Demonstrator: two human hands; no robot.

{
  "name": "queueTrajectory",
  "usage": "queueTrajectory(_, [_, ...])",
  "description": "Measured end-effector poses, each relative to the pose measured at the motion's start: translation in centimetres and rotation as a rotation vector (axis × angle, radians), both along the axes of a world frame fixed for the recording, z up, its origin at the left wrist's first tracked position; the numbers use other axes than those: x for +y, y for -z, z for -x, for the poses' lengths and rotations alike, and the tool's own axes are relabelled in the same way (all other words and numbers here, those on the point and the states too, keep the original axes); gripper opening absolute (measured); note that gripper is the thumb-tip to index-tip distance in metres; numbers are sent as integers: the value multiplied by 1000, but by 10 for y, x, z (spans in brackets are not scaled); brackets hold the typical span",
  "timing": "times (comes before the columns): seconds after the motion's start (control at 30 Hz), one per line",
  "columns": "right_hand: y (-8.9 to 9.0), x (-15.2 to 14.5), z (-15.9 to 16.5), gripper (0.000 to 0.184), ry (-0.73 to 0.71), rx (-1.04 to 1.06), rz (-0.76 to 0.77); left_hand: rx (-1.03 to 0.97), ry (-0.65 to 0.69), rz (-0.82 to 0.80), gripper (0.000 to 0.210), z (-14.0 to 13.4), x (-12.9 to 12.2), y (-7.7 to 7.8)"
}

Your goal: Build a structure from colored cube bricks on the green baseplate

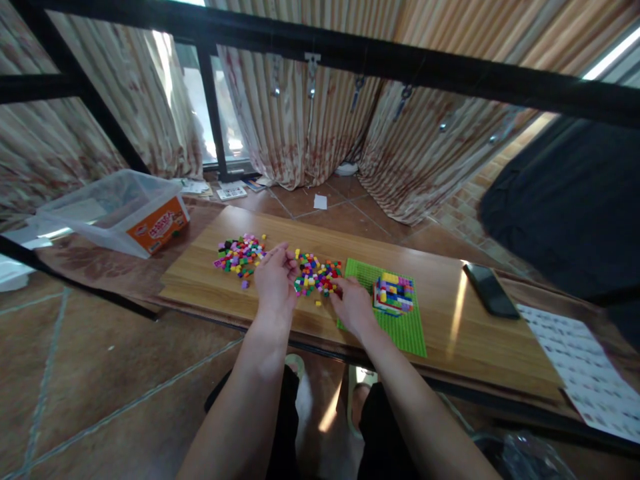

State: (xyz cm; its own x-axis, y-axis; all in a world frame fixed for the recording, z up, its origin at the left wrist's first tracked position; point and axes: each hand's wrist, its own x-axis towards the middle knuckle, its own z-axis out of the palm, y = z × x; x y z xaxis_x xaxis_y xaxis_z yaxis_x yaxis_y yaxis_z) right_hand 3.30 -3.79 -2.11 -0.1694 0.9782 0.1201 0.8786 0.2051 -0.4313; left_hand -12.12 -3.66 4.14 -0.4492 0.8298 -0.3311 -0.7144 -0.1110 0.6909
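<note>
Two heaps of small coloured toy bricks lie on the wooden board. My left hand (276,279) is between the left heap (243,255) and the right heap (316,273), palm turned inward, its fingers loosely bent and apart; no brick shows in it. At the right heap's near edge, my right hand (354,305) has its thumb and fingertips drawn together among the bricks. Whatever they pinch is too small to make out. Under and beside that hand is a green baseplate (407,337), bearing a square, multicoloured brick structure (394,293) with walls several layers high.
The wooden board (215,287) rests on a cloth-covered table. A clear plastic bin (107,213) with an orange label stands at the left. A black phone (491,291) and a printed sheet (583,360) lie at the right. A dark metal bar (350,57) crosses above, before curtains.
</note>
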Motion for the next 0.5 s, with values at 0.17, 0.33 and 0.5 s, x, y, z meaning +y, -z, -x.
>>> queueTrajectory(0.17, [2, 2, 0, 30, 6, 11, 30, -2, 44, 5, 12, -5, 1, -1])
queueTrajectory(0.33, [1, 2, 3, 27, 13, 18, 43, -15, 85, 10, 9, -10, 2, 0])
queueTrajectory(0.5, [3, -2, 8, 26, 36, 36, -2, -6, 135, 8, 11, -14, 2, 2])
